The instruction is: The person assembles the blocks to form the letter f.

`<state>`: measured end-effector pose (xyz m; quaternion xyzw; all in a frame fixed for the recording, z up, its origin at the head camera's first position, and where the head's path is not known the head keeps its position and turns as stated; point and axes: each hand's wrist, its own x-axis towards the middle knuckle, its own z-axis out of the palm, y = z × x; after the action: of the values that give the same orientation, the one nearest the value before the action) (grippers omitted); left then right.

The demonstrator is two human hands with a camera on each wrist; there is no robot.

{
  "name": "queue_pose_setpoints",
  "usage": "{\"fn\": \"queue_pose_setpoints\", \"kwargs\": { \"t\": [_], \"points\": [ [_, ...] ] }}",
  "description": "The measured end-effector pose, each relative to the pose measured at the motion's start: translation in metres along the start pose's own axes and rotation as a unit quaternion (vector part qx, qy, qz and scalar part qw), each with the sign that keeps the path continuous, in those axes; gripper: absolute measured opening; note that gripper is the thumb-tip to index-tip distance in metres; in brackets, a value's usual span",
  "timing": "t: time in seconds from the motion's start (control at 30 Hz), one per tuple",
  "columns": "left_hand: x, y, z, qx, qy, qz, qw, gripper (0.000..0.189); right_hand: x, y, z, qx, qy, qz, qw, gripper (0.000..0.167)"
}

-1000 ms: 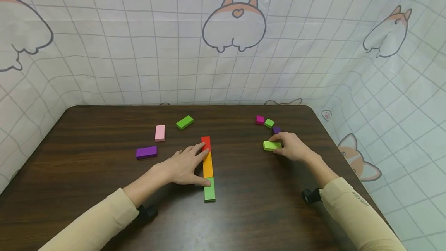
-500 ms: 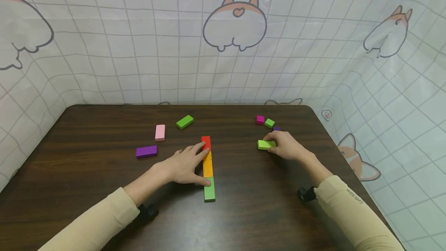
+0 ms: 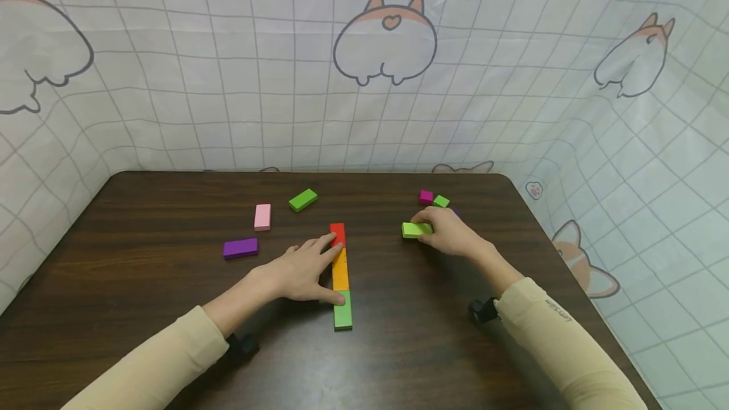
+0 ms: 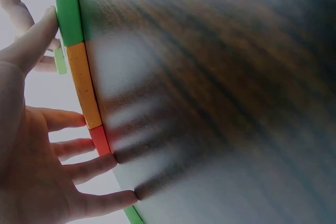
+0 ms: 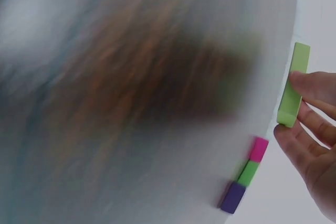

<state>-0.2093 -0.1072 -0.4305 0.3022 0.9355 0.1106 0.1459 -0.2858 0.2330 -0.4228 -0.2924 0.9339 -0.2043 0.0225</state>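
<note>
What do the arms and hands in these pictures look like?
The left sleeve and right sleeve are cream-coloured, the right bearing small dark lettering. A small black device shows by each wrist. The left grip and right grip are bare human hands.

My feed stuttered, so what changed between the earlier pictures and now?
The right hand, pinching the lime-green rectangular block throughout, moved it leftward toward the row of red, orange and green rectangular blocks. Nothing was newly grasped or released. The left hand stays at that row; the purple rectangular block and pink rectangular block stay put.
</note>
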Motion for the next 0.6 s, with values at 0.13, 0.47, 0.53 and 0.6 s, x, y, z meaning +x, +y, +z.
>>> {"fn": "queue_pose_setpoints", "kwargs": {
  "t": [0.13,0.47,0.53,0.6],
  "points": [
    [0.0,0.001,0.0,-0.001,0.0,0.0,1.0,0.11,0.009,-0.009,0.001,-0.002,0.005,-0.017,0.9999,0.029],
    [0.001,0.001,-0.001,0.002,0.0,0.001,1.0,0.111,0.031,-0.028,0.006,-0.008,0.013,-0.044,0.9989,0.028],
    [0.001,0.001,-0.002,0.0,-0.002,0.001,1.0,0.111,0.035,-0.031,0.008,-0.011,0.012,-0.048,0.9987,0.028],
    [0.0,0.001,-0.002,0.0,-0.004,0.001,1.0,0.111,0.038,-0.033,0.01,-0.013,0.014,-0.054,0.9984,0.028]
  ]
}}
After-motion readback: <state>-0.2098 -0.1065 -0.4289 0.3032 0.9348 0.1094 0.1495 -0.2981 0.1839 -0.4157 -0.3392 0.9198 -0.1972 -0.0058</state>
